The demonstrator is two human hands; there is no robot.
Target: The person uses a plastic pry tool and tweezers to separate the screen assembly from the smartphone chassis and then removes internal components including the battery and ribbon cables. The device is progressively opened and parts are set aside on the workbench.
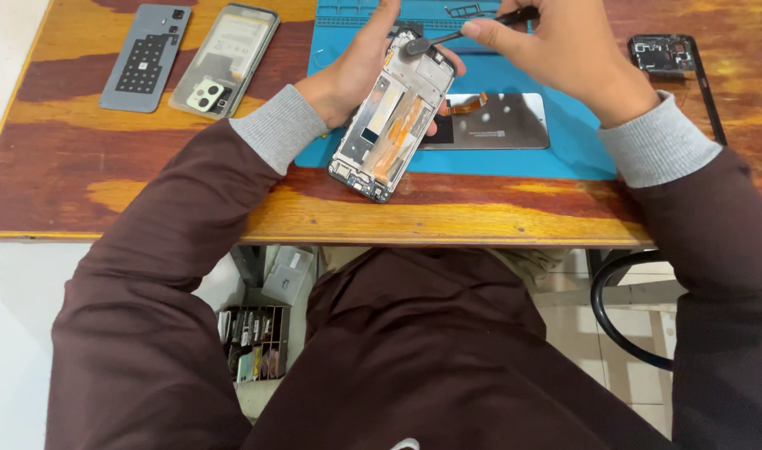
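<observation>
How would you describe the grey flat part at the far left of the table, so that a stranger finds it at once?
Start at the wooden table and look left of the blue mat. Two flat parts lie side by side there; the grey back cover is the outer one. Unlike the translucent case beside it, it is opaque and carries a dark dotted patch.

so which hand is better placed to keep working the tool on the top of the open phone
Right. The right hand already pinches the black tool, its tip at the top of the open phone. The left hand is occupied holding that phone tilted above the blue mat.
</observation>
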